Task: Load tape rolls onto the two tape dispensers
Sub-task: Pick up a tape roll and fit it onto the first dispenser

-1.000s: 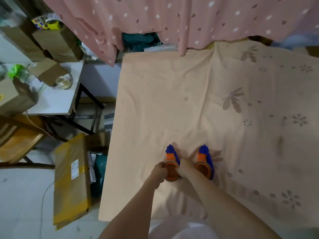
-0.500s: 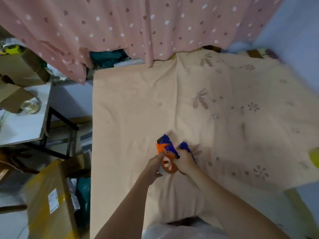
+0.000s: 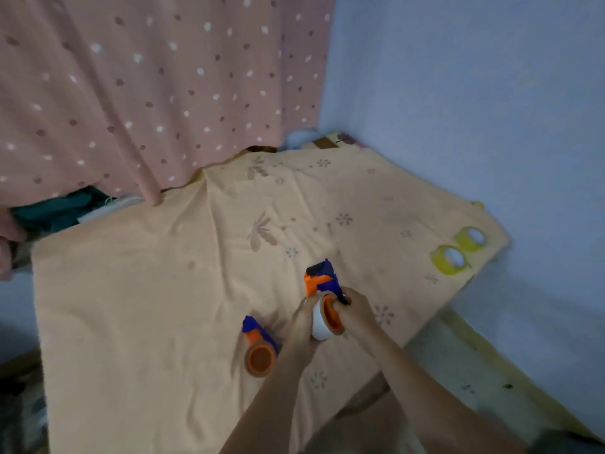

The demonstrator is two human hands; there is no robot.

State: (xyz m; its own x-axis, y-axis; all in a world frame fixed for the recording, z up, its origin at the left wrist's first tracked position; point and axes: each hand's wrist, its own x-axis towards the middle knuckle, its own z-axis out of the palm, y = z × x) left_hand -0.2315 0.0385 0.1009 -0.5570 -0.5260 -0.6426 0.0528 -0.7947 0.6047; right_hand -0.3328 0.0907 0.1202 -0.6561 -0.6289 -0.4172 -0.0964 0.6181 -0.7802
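Change: dispenser in hand (image 3: 322, 283) is now riding clear of the cloth, where a second ago both dispensers were lying side by side under the hands; the view is also swinging right, bringing two yellow tape rolls (image 3: 451, 259) into sight.
Meaning for the task: by my reading, loading is just beginning; one dispenser is being readied and no yellow roll is on either yet.
Left hand (image 3: 302, 326): grip is closing around the whitish ring on the raised dispenser's orange hub (image 3: 331, 314), fingers wrapping its near side.
Right hand (image 3: 355, 311): grip is closing on the blue body beside the hub, steadying it.
Whitish ring: it is looking like a spent core or a pale roll; I cannot tell which.
Second dispenser (image 3: 260, 350): it is lying on the cloth just left of the hands, orange hub facing up, untouched.
Tape rolls: they are lying flat, next to each other, near the far right edge of the desk (image 3: 131, 306), well apart from the hands.
Surroundings: pink dotted curtain (image 3: 147, 93) is hanging behind; blue wall (image 3: 474, 109) is closing off the right.
Obstacles: nothing is lying between hands and rolls; the wrinkled cloth is the only thing underfoot.
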